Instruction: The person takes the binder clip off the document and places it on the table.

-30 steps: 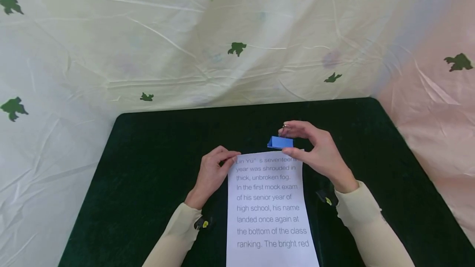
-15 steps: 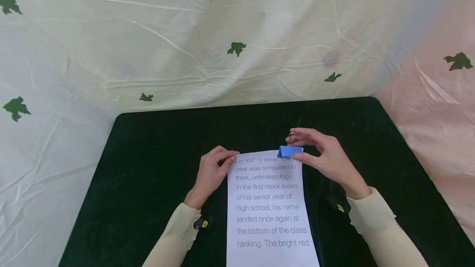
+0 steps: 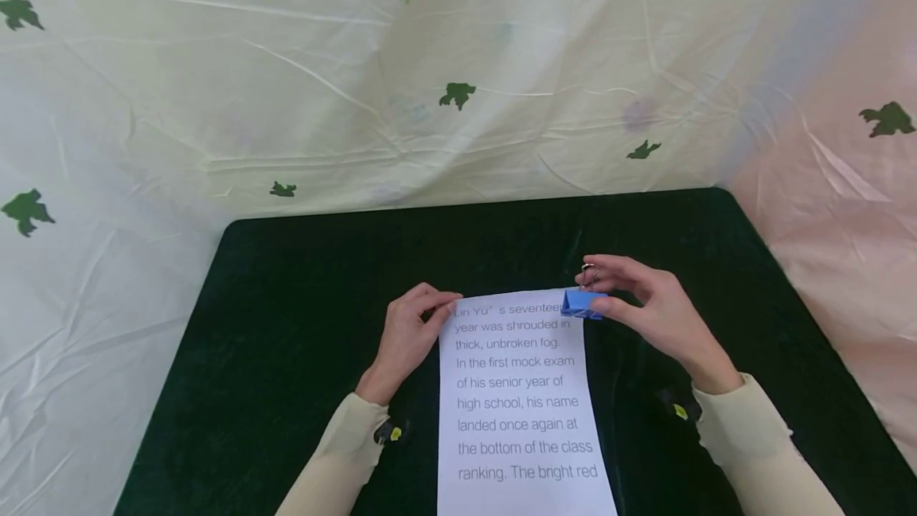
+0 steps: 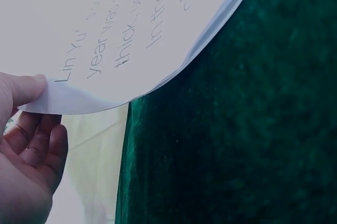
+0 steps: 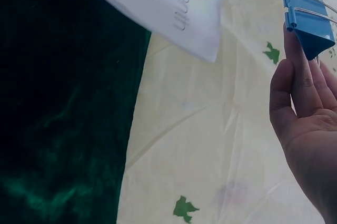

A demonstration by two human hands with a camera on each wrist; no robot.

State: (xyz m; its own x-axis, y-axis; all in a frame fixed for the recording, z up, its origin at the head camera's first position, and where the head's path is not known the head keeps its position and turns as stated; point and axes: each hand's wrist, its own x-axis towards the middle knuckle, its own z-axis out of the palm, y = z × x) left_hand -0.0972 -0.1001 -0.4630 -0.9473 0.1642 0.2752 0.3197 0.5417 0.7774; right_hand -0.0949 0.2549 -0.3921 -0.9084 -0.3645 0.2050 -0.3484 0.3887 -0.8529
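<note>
A blue binder clip (image 3: 582,304) with wire handles is held by my right hand (image 3: 662,317), between thumb and fingers. In the head view it overlaps the top right corner of the printed paper (image 3: 516,412). From the right wrist, the clip (image 5: 310,16) shows apart from the paper's corner (image 5: 202,40), its two handles folded out. My left hand (image 3: 411,333) pinches the top left corner of the paper. The left wrist view shows the thumb (image 4: 29,88) on the printed face and fingers curled behind; the paper's side edge (image 4: 210,34) looks layered.
A dark green cloth-covered table (image 3: 308,301) lies under the hands and paper. Behind and beside it hangs a pale curtain (image 3: 322,86) with green bird shapes. The paper runs toward the near edge of the head view.
My right hand has carried the binder clip to the right and nearer, from beyond the paper's top edge to over its top right corner. My left hand has kept its pinch in place.
</note>
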